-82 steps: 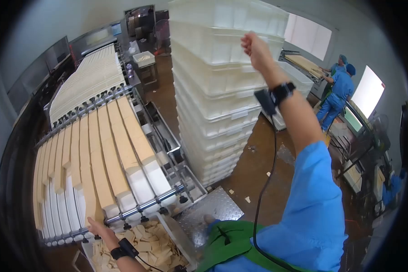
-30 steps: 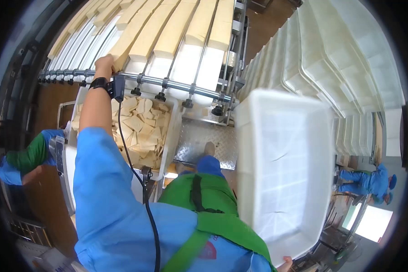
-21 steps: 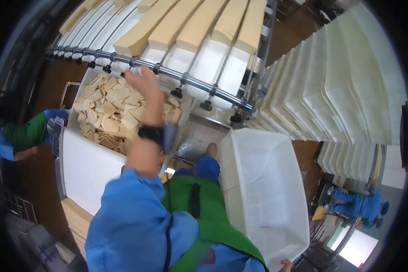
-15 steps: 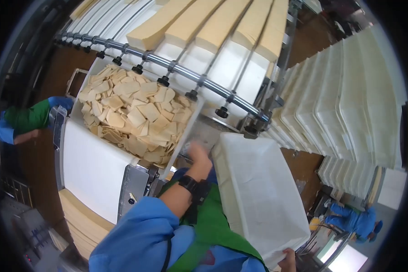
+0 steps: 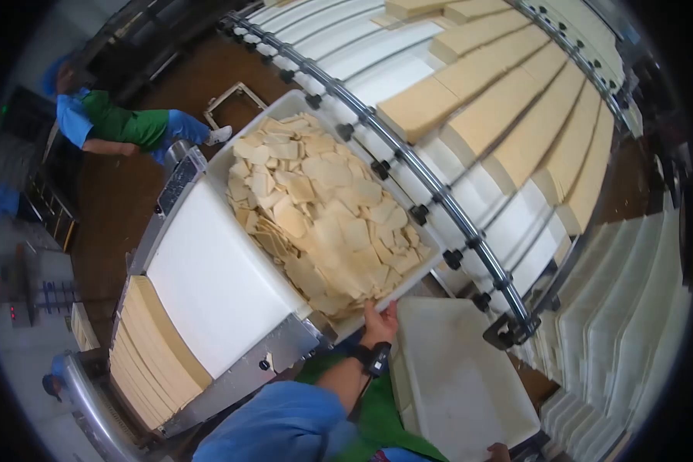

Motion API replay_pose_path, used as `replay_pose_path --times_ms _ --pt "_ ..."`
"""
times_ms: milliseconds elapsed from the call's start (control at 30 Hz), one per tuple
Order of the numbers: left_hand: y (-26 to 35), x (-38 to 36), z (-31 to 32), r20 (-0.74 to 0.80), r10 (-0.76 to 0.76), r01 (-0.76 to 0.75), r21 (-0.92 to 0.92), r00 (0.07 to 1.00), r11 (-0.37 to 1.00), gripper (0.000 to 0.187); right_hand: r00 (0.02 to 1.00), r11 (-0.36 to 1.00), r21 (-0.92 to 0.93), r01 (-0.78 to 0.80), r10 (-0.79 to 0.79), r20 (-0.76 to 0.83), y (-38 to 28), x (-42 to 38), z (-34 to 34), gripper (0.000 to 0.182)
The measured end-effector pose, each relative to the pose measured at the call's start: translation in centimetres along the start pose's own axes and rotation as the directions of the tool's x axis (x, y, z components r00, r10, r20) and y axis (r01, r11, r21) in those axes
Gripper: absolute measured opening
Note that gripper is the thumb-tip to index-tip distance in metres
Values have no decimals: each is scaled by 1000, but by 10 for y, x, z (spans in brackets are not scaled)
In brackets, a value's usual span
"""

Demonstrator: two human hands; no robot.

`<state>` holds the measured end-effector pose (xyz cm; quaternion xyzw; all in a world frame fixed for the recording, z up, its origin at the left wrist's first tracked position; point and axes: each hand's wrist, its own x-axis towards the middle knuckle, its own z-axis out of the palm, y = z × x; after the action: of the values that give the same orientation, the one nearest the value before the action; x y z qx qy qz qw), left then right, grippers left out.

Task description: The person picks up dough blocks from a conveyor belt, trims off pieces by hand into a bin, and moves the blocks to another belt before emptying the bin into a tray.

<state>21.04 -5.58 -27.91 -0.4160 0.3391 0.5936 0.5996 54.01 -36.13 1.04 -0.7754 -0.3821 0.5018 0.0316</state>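
My left hand (image 5: 379,323), with a dark band on its wrist, has its fingers curled over the near rim of a white plastic tub (image 5: 420,276). That tub is heaped with thin, flat, pale-yellow pieces (image 5: 323,212). Only a small part of my right hand (image 5: 498,452) shows at the bottom edge, closed on the lower rim of a second white tub (image 5: 462,369). The second tub is tilted beside the full one, and its visible inside holds nothing.
A white conveyor belt (image 5: 215,254) carries stacked pale sheets (image 5: 154,354) on the left. Above runs a lane conveyor with long pale blocks (image 5: 508,92) and a metal bar with black knobs (image 5: 439,189). Nested tubs (image 5: 616,308) stand right. Another person (image 5: 123,123) is at upper left.
My view has turned, bringing the full tub and the other person further into view. My left hand has gone from a blur between the tubs to the full tub's rim.
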Motion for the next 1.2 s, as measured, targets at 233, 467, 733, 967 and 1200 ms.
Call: replay_pose_path --times_ms 233,467,733,967,1200 --pt "2 1 -8 53 -24 26 -49 998 998 31 649 477 567 -672 747 140 -95 31 -8 26" --pt "9 3 -16 160 -140 151 -63 977 986 32 726 557 611 -562 686 43 -24 71 -5 20" --pt "11 -2 -14 127 -179 188 -60 976 980 26 790 587 585 -559 592 160 11 103 -20 34" --pt "12 -2 -12 145 -141 144 -15 979 989 24 755 542 733 -412 653 -58 19 139 -3 24" --pt "16 -21 10 146 -114 104 70 983 992 38 684 622 633 -462 703 -192 -64 158 7 22"
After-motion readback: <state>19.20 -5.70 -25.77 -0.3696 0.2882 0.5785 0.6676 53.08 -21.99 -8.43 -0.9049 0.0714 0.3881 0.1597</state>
